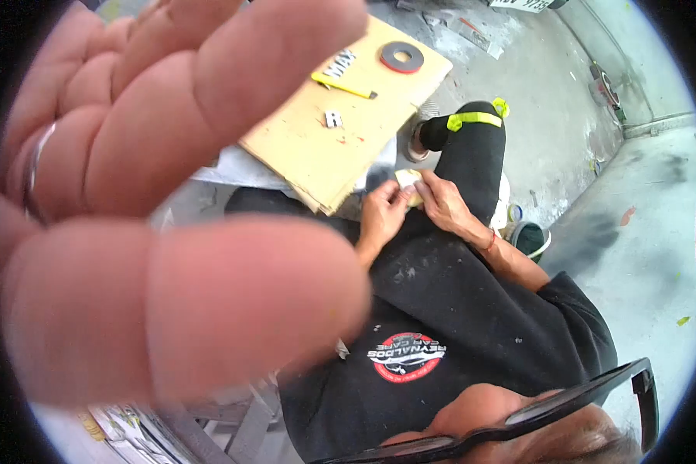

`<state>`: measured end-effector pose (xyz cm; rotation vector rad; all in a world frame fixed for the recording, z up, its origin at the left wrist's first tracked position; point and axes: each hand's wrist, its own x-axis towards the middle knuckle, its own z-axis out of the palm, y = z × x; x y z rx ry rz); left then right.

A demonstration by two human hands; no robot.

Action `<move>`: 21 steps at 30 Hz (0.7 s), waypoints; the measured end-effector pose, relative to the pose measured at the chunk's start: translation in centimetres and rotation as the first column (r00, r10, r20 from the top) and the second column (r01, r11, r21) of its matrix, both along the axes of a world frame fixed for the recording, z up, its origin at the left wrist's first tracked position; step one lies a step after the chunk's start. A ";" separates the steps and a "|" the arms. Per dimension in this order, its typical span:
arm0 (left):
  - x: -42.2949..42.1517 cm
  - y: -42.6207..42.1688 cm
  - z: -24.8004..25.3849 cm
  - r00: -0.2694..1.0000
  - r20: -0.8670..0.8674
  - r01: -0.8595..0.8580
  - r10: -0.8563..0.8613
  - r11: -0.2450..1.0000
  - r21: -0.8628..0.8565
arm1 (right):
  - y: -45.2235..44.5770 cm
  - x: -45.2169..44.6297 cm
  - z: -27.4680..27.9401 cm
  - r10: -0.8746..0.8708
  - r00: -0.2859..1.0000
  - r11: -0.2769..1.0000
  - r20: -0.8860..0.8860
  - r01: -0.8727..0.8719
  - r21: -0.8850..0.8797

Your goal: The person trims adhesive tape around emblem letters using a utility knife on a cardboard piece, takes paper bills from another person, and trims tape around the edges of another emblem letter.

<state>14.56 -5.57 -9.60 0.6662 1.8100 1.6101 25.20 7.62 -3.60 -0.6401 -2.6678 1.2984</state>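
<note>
The left hand (383,215) and right hand (445,203) pinched a small pale piece (407,179), partly covered by fingers, off the right edge of the board (309,164). Another person's blurred hand (135,170) hid most of its far-left edge.

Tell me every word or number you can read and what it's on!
"MAX": grey-and-white letters on the flat tan board.
"R": small black-and-white piece, same board.
"REYNALDOS CAR CARE": round red-edged logo on black cloth shirt; smallest writing unreadable.
White rectangular plate, top edge: cut off, too unclear to read.
</note>
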 end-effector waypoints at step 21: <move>-1.0 0.5 -4.5 0.972 0.030 0.234 -0.232 0.970 -0.064 | 1.4 1.3 -4.1 -0.113 0.993 0.987 -0.042 0.117 0.114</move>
